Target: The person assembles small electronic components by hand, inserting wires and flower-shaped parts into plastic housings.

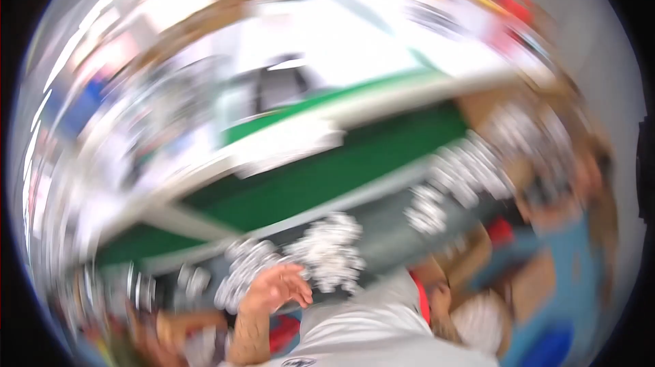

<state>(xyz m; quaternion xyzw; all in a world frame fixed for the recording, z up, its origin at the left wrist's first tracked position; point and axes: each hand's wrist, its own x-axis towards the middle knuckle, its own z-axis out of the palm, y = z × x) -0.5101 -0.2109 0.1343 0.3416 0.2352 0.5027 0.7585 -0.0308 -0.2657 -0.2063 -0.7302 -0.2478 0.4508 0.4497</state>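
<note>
Grip: left hand point(276, 288) is hanging in the air with fingers spread and loosely curled, holding nothing.
Left forearm: it is rising from the lower edge, bare, toward the hand.
Right hand: it is possibly showing low right of centre beside a pale rounded thing point(481, 322), but heavy blur is hiding whether it is gripping; I cannot tell.
Nearest things: clusters of small shiny silver pieces point(327, 247) are lying just beyond the left fingertips, on a grey surface point(382, 230).
More pieces: similar silver clusters point(464, 172) are lying farther right.
Table: a green and white bench point(321, 176) is running slantwise across the middle.
Clothing: a light grey garment point(368, 329) is filling the lower centre.
Sharpness: everything is smearing with motion.
</note>
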